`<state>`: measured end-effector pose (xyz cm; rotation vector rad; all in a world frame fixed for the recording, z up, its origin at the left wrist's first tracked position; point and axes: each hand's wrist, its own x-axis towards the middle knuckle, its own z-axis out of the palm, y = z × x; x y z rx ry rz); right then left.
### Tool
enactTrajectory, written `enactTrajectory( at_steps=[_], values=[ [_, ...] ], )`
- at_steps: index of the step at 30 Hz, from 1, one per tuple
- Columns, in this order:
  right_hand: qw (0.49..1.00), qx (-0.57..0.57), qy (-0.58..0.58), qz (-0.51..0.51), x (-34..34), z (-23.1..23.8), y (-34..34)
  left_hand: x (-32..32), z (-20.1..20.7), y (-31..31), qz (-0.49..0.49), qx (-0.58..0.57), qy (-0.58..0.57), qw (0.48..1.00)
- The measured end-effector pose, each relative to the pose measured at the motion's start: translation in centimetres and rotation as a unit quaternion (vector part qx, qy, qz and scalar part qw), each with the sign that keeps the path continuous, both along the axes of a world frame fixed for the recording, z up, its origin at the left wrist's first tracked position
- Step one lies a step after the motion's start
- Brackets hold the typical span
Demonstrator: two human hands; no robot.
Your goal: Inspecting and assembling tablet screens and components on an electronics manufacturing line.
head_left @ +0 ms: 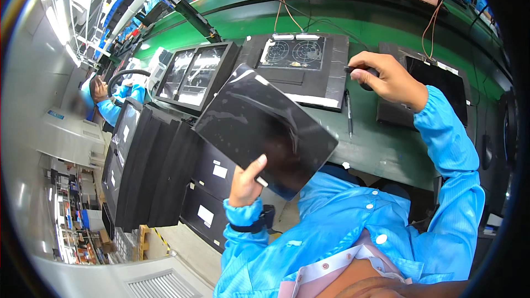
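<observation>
Panel point(265, 127) in left hand point(246, 185), glossy sheets point(203, 66) in tray point(225, 69)

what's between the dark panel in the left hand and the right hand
In the head view, the near right corner of a black board and a dark pen on the green table lie between the panel and the right hand.

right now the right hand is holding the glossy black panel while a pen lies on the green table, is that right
Not quite: the head view shows the left hand holding the glossy black panel. The pen does lie on the green table.
</observation>
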<state>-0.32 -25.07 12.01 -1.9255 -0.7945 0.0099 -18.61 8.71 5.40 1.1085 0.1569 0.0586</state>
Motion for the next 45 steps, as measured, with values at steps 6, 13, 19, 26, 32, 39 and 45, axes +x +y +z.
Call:
enactTrajectory(
  at_steps=[6,13,19,26,32,39,45],
  values=[
    [0.938,-0.024,-0.326,0.112,-3.8,4.1,0.8,-3.3,3.7,-0.9,-0.106,0.419,0.063,0.900],
    [0.908,-0.070,-0.362,0.201,-6.6,2.5,0.5,-4.2,3.9,-2.2,-0.175,0.566,0.009,0.805],
    [0.907,-0.089,-0.373,0.173,-7.4,1.9,0.2,-4.2,3.9,-2.7,-0.179,0.555,-0.002,0.812],
    [0.894,-0.127,-0.394,0.169,-7.5,2.0,0.5,-4.4,3.9,-3.0,-0.182,0.562,0.000,0.807],
    [0.863,-0.203,-0.422,0.188,-7.5,2.7,1.6,-4.0,4.1,-3.4,-0.176,0.576,0.003,0.799],
    [0.854,-0.102,-0.497,0.112,-7.2,1.1,1.4,-3.9,1.5,-2.1,-0.198,0.503,0.042,0.840],
    [0.971,0.015,0.080,0.224,-6.8,-0.7,0.9,-2.0,3.2,-1.5,-0.277,0.480,0.028,0.832]
  ],
)
